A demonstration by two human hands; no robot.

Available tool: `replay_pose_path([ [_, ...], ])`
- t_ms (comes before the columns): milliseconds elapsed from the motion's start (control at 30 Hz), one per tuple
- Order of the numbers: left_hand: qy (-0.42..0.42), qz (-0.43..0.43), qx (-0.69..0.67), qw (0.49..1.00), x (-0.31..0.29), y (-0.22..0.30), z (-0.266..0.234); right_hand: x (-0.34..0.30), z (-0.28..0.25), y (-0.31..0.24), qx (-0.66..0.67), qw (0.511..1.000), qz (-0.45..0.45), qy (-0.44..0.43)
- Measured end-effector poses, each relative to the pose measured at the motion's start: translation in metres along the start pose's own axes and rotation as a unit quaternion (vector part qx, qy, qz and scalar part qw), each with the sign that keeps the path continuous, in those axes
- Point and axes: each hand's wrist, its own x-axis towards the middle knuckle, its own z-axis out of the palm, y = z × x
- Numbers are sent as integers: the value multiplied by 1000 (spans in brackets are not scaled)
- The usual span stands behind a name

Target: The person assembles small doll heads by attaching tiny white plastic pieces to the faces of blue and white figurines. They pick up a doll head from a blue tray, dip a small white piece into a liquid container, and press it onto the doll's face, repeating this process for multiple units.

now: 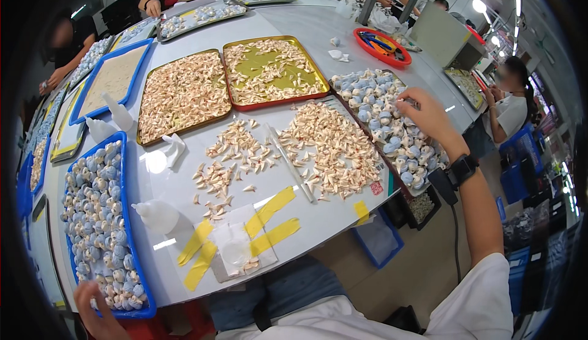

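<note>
Blue-and-white pieces (388, 133), beneath right fingers (409, 94)

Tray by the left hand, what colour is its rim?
Blue; the tray by the left hand shows best in the head view.

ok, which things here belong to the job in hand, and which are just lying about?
Likely in use:
blue-and-white pieces, near left hand and right hand
blue tray holding some
cream pointed pieces

Likely lying about:
crumpled white tissue
red basin of tools
</note>
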Motion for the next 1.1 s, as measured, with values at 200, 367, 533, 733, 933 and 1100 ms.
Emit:
replay_pose_path([
  [200,-19,-56,65,996,0,-29,-23,-13,-11,-1,22,999,29,27],
  [367,-44,-94,73,992,-4,-39,-31,-34,-2,13,58,995,29,79],
  [533,-100,-141,22,985,-21,-48,-2,-39,17,12,27,990,-73,116],
  [733,-218,-169,143,950,-7,-18,4,-40,17,-8,-98,987,-75,98],
  [933,-205,-268,209,918,5,-25,3,-41,16,-11,-86,992,-40,86],
  [1100,-228,-332,197,894,18,-30,9,-43,11,-6,-82,991,-25,102],
])
